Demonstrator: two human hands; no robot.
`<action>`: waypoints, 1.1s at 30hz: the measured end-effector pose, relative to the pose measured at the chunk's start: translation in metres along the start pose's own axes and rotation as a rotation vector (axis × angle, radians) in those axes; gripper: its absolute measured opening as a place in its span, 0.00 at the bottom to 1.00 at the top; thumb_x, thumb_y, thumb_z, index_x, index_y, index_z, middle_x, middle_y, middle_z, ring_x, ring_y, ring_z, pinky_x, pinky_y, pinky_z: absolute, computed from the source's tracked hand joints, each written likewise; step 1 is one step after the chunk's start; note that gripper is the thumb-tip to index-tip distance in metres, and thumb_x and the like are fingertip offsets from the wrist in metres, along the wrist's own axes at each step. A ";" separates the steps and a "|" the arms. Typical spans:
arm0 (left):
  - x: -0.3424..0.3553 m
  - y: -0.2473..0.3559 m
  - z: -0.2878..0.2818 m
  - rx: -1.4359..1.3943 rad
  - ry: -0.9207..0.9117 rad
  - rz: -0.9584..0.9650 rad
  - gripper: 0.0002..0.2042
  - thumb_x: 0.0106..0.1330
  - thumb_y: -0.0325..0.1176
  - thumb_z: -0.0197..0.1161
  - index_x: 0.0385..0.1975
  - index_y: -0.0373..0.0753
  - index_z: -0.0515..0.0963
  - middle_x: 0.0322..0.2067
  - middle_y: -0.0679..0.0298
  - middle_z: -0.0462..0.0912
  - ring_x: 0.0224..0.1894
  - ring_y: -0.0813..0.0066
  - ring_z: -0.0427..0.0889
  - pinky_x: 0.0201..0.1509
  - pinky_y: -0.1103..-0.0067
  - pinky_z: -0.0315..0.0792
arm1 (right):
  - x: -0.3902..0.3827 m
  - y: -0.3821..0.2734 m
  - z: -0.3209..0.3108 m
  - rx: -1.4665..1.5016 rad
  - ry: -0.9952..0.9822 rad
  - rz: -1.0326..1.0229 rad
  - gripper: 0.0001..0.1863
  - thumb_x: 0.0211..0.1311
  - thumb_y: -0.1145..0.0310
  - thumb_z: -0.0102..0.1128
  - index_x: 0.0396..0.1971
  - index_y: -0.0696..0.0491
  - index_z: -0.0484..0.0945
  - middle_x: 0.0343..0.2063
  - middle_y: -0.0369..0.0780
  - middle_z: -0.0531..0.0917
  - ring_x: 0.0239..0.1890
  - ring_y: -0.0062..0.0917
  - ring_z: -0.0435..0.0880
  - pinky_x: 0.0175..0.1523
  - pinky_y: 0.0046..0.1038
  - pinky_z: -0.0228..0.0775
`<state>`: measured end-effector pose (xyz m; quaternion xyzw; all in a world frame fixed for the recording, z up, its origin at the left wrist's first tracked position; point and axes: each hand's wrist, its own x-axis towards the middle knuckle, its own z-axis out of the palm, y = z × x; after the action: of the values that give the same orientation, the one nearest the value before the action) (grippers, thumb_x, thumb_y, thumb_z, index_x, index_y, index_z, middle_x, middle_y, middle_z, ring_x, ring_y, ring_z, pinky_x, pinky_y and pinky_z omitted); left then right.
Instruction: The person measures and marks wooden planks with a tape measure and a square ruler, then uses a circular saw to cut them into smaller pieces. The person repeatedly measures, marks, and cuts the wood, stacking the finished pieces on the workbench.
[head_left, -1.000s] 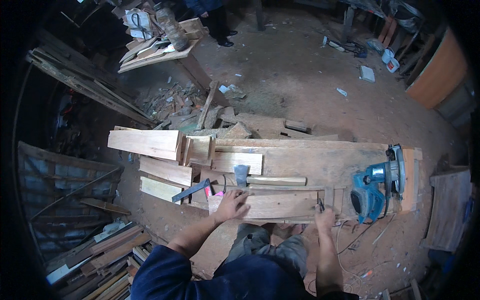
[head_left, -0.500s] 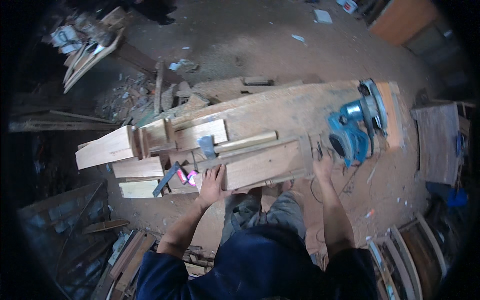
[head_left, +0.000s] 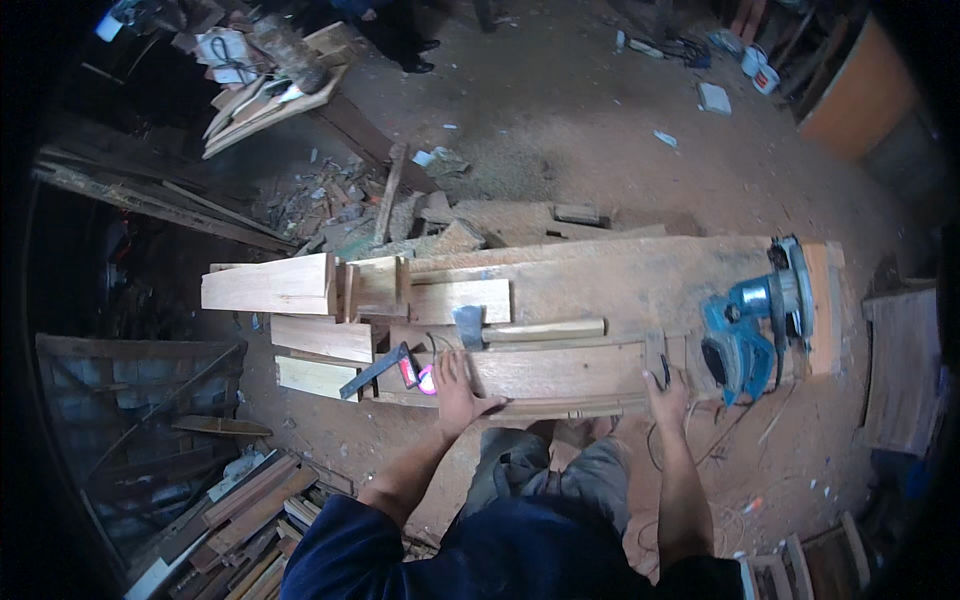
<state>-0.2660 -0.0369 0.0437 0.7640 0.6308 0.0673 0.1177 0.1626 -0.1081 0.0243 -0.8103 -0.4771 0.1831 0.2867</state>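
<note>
Left fingers of mine: splayed, freshly shifted to the plank's left end, apparently bracing it; my right fingers clutched a slim dark tool.

Dim, diffuse light leaves the workbench moderately clear, the pale board brighter and the navy shirt deeply shadowed; straight edges bend toward a blackened rim.

Both hands at a plank, slim dark tool in the right.
</note>
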 end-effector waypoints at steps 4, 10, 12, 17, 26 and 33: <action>-0.009 -0.012 0.007 -0.090 -0.062 -0.227 0.69 0.39 0.68 0.79 0.73 0.23 0.53 0.70 0.28 0.56 0.74 0.29 0.53 0.77 0.49 0.50 | -0.002 0.003 0.001 0.032 -0.075 0.148 0.25 0.60 0.56 0.73 0.51 0.57 0.82 0.48 0.53 0.81 0.54 0.50 0.78 0.61 0.43 0.70; 0.010 0.002 -0.005 -0.163 -0.233 -0.328 0.66 0.43 0.68 0.78 0.75 0.27 0.52 0.70 0.29 0.58 0.73 0.32 0.57 0.77 0.52 0.53 | 0.006 0.012 0.002 0.009 -0.028 0.139 0.23 0.67 0.56 0.67 0.51 0.59 0.80 0.50 0.55 0.79 0.56 0.53 0.76 0.63 0.44 0.67; 0.001 0.007 0.010 -0.238 -0.208 -0.241 0.64 0.45 0.65 0.78 0.75 0.29 0.52 0.69 0.29 0.58 0.73 0.33 0.58 0.78 0.54 0.54 | 0.000 0.021 0.014 -0.035 0.168 0.054 0.25 0.69 0.55 0.65 0.54 0.61 0.78 0.51 0.56 0.79 0.57 0.53 0.76 0.64 0.44 0.66; 0.004 0.031 0.033 -0.559 -0.129 -0.161 0.62 0.50 0.57 0.80 0.75 0.25 0.49 0.69 0.31 0.59 0.73 0.36 0.60 0.78 0.59 0.57 | 0.010 0.094 -0.008 -0.160 0.257 0.304 0.28 0.70 0.53 0.63 0.60 0.60 0.77 0.54 0.56 0.80 0.57 0.52 0.77 0.63 0.45 0.68; 0.001 0.019 0.033 -0.441 -0.302 -0.015 0.63 0.49 0.51 0.82 0.77 0.27 0.43 0.70 0.33 0.55 0.71 0.36 0.62 0.78 0.61 0.58 | 0.017 0.068 -0.045 -0.178 0.178 0.191 0.24 0.68 0.58 0.65 0.58 0.58 0.78 0.50 0.55 0.80 0.55 0.54 0.79 0.59 0.47 0.71; -0.002 0.033 0.054 -0.422 -0.262 -0.046 0.65 0.48 0.46 0.84 0.78 0.29 0.40 0.72 0.33 0.49 0.73 0.35 0.58 0.77 0.63 0.59 | 0.034 0.057 -0.121 -0.394 0.290 0.106 0.30 0.63 0.61 0.67 0.62 0.58 0.73 0.59 0.57 0.75 0.61 0.53 0.74 0.64 0.48 0.67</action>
<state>-0.2214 -0.0499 0.0006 0.7103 0.5992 0.0951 0.3570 0.2860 -0.1348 0.0806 -0.8924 -0.4142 -0.0166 0.1785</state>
